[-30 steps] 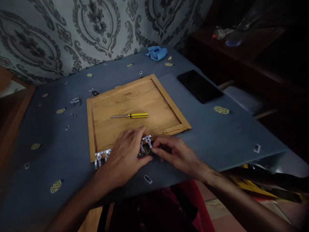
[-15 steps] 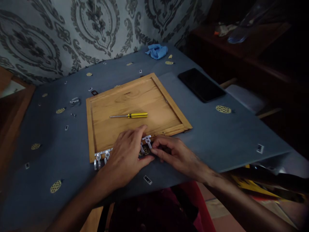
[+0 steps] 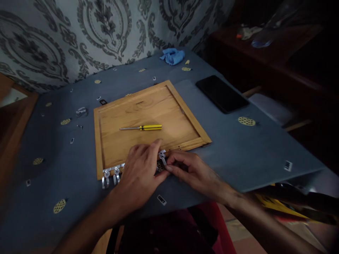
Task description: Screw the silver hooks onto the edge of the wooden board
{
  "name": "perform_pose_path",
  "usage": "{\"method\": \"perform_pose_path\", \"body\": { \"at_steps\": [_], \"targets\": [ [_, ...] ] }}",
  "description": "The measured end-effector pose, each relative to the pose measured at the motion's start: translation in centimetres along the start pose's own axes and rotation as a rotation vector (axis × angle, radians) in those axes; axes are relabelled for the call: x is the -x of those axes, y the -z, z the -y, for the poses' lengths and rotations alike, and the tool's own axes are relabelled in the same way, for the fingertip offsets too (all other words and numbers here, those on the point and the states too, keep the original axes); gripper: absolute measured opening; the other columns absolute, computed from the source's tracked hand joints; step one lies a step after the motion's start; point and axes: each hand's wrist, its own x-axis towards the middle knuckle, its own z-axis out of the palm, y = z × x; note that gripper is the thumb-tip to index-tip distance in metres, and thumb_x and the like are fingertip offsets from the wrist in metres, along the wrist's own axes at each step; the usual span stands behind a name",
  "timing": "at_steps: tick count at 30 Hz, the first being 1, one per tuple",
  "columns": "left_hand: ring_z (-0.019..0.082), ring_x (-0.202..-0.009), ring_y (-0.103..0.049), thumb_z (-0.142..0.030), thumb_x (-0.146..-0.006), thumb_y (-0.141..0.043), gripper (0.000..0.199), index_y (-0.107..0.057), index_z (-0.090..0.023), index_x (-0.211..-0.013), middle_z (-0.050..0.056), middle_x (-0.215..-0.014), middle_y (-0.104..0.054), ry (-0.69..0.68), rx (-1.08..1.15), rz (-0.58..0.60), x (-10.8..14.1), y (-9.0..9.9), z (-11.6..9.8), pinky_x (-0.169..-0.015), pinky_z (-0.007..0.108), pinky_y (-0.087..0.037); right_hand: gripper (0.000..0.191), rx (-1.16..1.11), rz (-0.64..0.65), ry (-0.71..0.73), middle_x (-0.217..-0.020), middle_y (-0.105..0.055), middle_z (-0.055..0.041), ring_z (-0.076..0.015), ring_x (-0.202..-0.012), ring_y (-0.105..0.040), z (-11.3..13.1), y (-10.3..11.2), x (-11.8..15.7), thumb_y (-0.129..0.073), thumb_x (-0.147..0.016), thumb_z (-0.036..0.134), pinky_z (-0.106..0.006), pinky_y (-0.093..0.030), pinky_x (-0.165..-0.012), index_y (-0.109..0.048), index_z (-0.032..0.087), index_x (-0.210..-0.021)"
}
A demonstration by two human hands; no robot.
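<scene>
1. A crumpled blue cloth (image 3: 172, 56) is lying on the tabletop (image 3: 225, 148), near its far edge.
2. A black phone (image 3: 221, 94) is lying flat nearer.
3. A damask-patterned covering (image 3: 103, 30) is rising behind the tabletop.

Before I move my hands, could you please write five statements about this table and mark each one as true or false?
1. The yellow screwdriver lies on the wooden panel. True.
2. The left hand and the right hand are both at the panel's near edge. True.
3. The right hand's fingers hold the screwdriver. False: they are at the lower end of a metal bracket.
4. The blue cloth and the flat black device are both off the panel. True.
5. The black device is left of the panel. False: it is on the right.
</scene>
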Motion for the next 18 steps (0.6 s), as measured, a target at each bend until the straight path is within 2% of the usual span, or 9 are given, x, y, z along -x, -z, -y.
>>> {"method": "perform_pose_path", "body": {
  "at_steps": [7,12,18],
  "targets": [
    [0.031,-0.104,-0.063,-0.021,-0.081,-0.075,0.061,-0.04,-0.018,-0.13,0.01,-0.112,-0.068,0.055,0.034,0.02,-0.1,0.0,-0.1,-0.092,0.049,-0.049,0.015,0.167,-0.076,0.137,-0.074,-0.064,0.0013,-0.0113,-0.068,-0.061,0.2,0.3,0.1,-0.059,-0.094,0.018,-0.022,-0.046,-0.062,-0.063,0.018,-0.079],
    [0.03,-0.104,-0.064,-0.02,-0.077,-0.077,0.065,-0.039,-0.02,-0.13,0.009,-0.111,-0.069,0.088,0.075,0.027,-0.2,0.0,-0.2,-0.093,0.049,-0.049,0.013,0.49,-0.233,0.292,-0.089,-0.07,-0.0035,-0.0141,-0.078,-0.069,0.3,1.1,0.4,-0.053,-0.098,0.017,-0.024,-0.054,-0.069,-0.066,0.019,-0.097],
    [0.031,-0.105,-0.064,-0.02,-0.076,-0.078,0.065,-0.039,-0.02,-0.128,0.009,-0.111,-0.069,0.116,0.07,0.04,-0.2,0.1,-0.4,-0.093,0.049,-0.049,0.025,0.698,-0.232,0.316,-0.108,-0.072,-0.0085,-0.0168,-0.086,-0.073,-0.8,1.2,0.4,-0.048,-0.1,0.018,-0.028,-0.062,-0.076,-0.065,0.017,-0.118]
  ]
}}
